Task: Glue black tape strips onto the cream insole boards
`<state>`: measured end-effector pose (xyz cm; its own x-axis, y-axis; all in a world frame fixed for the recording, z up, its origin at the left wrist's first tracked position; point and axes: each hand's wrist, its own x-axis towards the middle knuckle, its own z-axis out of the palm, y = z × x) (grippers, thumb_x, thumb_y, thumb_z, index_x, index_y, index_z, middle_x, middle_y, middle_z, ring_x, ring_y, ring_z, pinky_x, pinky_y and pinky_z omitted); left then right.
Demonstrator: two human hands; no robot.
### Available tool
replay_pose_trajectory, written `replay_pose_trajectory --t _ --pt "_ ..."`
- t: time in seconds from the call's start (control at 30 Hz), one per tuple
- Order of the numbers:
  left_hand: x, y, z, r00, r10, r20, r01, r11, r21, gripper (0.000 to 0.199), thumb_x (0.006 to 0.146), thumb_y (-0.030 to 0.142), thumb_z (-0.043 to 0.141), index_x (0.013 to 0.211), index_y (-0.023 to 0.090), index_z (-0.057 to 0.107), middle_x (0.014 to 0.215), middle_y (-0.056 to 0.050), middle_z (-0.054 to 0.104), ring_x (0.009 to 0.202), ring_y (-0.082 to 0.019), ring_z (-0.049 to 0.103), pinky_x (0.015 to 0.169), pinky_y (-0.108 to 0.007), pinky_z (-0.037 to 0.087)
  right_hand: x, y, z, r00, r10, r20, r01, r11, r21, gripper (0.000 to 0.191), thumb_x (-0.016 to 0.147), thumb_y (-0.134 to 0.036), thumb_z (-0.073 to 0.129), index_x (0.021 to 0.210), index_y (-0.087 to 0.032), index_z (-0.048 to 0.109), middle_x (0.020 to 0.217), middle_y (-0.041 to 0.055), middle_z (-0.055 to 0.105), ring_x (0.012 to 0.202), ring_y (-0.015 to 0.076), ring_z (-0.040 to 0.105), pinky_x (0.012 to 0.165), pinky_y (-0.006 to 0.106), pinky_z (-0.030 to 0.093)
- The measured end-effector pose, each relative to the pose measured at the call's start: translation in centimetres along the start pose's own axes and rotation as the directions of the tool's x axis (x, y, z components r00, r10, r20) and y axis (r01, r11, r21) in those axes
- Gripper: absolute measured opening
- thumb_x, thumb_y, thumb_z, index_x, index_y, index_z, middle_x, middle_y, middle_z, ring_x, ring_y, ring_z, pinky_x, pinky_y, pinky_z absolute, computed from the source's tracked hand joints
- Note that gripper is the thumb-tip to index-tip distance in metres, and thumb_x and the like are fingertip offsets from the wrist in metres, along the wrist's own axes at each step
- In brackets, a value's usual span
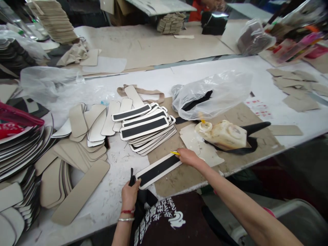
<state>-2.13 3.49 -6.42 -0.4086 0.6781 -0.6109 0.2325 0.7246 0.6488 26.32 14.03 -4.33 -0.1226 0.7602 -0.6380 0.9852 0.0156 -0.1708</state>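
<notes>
A long white-edged panel with a black strip [159, 171] lies slanted at the table's front edge. My left hand [128, 195] is closed on its left end, thumb on top, with black fabric [146, 199] hanging beside it. My right hand [188, 157] is closed at the panel's far end, a thin yellow stick [175, 152] poking out of its fingers; the stick's other end is hidden. Just beyond the panel sits a pile of similar black-striped panels [145, 129]. To the right of my right hand, a stained whitish plastic container [228, 135] lies on brown board, a black strap around it.
Beige rounded pieces [80, 193] are heaped on the left, with stacked curved pieces [22, 153] further left. A clear plastic bag [215, 94] lies behind the container. Beige scraps [294, 85] are at right. Across the table, part of a person in orange [196, 10] shows.
</notes>
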Motion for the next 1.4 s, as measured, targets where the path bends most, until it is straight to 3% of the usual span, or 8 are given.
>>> replay_pose_trajectory --t 0.37,0.57,0.83,1.07,1.23,1.33,1.4 --pt "-0.2 -0.1 0.0 1.000 0.003 0.015 -0.003 1.000 -0.004 0.033 0.061 0.046 0.063 0.058 0.014 0.055 0.047 0.003 0.048 0.048 -0.012 0.042 0.047 -0.023 0.033 1.0 0.4 0.2 0.997 -0.053 0.049 0.054 0.998 -0.023 0.025 0.083 -0.031 0.043 0.094 -0.015 0.059 0.098 0.0143 0.064 0.089 0.0253 0.060 0.066 0.028 0.040" --pt "-0.1 0.1 0.0 1.000 0.012 0.028 -0.013 0.998 0.061 0.034 0.062 0.047 0.061 0.068 0.013 0.060 0.053 0.000 0.055 0.055 -0.017 0.050 0.052 -0.027 0.037 1.1 0.6 0.2 0.998 -0.058 0.033 0.058 0.998 0.003 0.025 0.082 -0.031 0.045 0.094 -0.014 0.060 0.097 0.0146 0.064 0.087 0.0252 0.060 0.064 0.028 0.039" --pt "-0.1 0.7 -0.1 0.998 0.028 0.054 -0.037 0.984 0.176 0.038 0.062 0.051 0.056 0.069 0.014 0.059 0.059 -0.006 0.061 0.062 -0.023 0.056 0.058 -0.031 0.040 0.5 1.2 0.2 0.997 -0.030 -0.066 0.037 0.993 0.114 0.025 0.081 -0.039 0.047 0.085 -0.018 0.061 0.088 0.0088 0.066 0.081 0.0200 0.060 0.062 0.024 0.036" --pt "-0.2 0.7 -0.2 0.998 0.052 0.041 -0.058 0.981 0.182 0.033 0.062 0.048 0.056 0.066 0.015 0.059 0.054 -0.005 0.059 0.058 -0.022 0.055 0.056 -0.031 0.039 -1.0 2.8 0.8 0.965 0.129 -0.228 -0.075 0.970 0.233 0.040 0.089 -0.042 0.028 0.091 -0.015 0.056 0.084 0.0122 0.064 0.080 0.0214 0.059 0.065 0.026 0.037" --pt "-0.4 0.8 -0.2 0.998 0.062 0.020 -0.063 0.997 0.051 0.026 0.059 0.042 0.062 0.058 0.016 0.058 0.050 -0.003 0.056 0.055 -0.020 0.053 0.053 -0.029 0.037 -1.5 1.9 1.6 0.978 0.036 -0.205 0.031 0.948 0.317 0.030 0.085 -0.041 0.038 0.073 -0.018 0.053 0.070 0.0033 0.060 0.068 0.0167 0.056 0.061 0.024 0.038" --pt "-0.6 0.9 -0.4 0.998 0.054 0.018 -0.053 0.998 -0.030 0.023 0.057 0.037 0.065 0.061 0.015 0.060 0.051 -0.001 0.056 0.055 -0.018 0.052 0.052 -0.027 0.037 -1.9 1.2 2.0 0.988 0.028 -0.154 0.055 0.860 0.507 0.030 0.078 -0.045 0.045 0.062 -0.019 0.045 0.054 -0.0017 0.049 0.054 0.0139 0.049 0.051 0.024 0.035" --pt "-0.8 0.9 -0.7 0.998 0.049 0.035 -0.045 0.995 -0.092 0.023 0.057 0.036 0.066 0.062 0.014 0.060 0.050 0.000 0.055 0.052 -0.015 0.050 0.050 -0.025 0.037 -2.4 1.1 2.0 0.995 0.038 -0.091 0.037 0.717 0.696 0.033 0.074 -0.049 0.049 0.060 -0.020 0.041 0.049 -0.0042 0.042 0.048 0.0115 0.043 0.046 0.023 0.031"
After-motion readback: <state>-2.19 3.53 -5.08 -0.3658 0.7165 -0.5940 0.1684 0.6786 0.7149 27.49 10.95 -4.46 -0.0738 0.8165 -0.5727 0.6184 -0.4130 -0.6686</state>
